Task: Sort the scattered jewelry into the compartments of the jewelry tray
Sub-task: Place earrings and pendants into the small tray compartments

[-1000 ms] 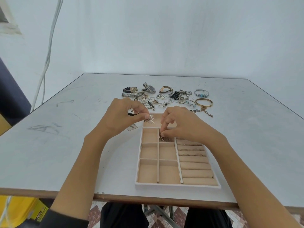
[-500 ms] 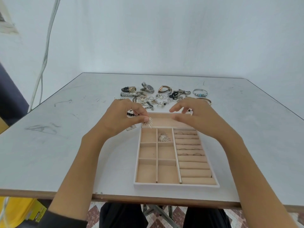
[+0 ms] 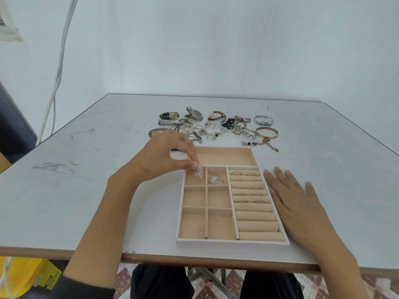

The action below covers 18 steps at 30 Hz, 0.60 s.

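A beige jewelry tray [image 3: 232, 242] lies near the table's front edge. My left hand [image 3: 166, 155] pinches a silver spiky fan earring [image 3: 198, 172] over the tray's top-left small compartment. A matching spiky earring [image 3: 216, 179] lies in the small compartment to its right. Several rings [image 3: 250, 174] sit in the ring rolls on the tray's right side. My right hand [image 3: 295, 197] rests flat on the table beside the tray's right edge, fingers straight. The scattered jewelry pile [image 3: 218, 129] lies beyond the tray.
Three watches [image 3: 195, 114] line the back of the pile. A gold bangle [image 3: 266, 132] and a blue beaded bracelet [image 3: 263, 120] lie at its right. A brown bead bracelet [image 3: 154, 132] peeks out behind my left hand. A cable [image 3: 58, 67] hangs at the left wall.
My right hand let go of the earring in the second small compartment, drew back and settled flat on the table right of the tray. My left hand lowered its earring toward the top-left compartment.
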Each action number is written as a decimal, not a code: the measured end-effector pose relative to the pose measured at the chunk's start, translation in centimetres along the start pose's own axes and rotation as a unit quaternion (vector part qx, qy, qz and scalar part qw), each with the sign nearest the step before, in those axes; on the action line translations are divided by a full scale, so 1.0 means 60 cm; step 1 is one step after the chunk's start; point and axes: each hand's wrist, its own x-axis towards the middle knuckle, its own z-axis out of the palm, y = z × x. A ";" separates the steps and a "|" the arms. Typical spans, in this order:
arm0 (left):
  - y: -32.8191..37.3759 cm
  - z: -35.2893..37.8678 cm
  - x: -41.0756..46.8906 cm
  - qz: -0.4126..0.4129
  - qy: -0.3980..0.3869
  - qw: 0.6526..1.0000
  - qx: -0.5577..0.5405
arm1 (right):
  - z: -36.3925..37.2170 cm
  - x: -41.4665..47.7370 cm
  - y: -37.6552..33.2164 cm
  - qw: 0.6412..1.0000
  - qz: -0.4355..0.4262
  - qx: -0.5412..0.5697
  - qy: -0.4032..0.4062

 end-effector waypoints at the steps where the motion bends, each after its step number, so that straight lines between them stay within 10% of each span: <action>1: -0.001 0.001 0.000 0.000 -0.003 1.000 0.003 | 0.000 -0.001 -0.001 1.000 0.000 -0.008 0.002; 18: -0.006 0.011 -0.001 -0.017 -0.046 0.999 0.018 | 0.000 -0.004 -0.005 1.000 -0.006 -0.026 0.017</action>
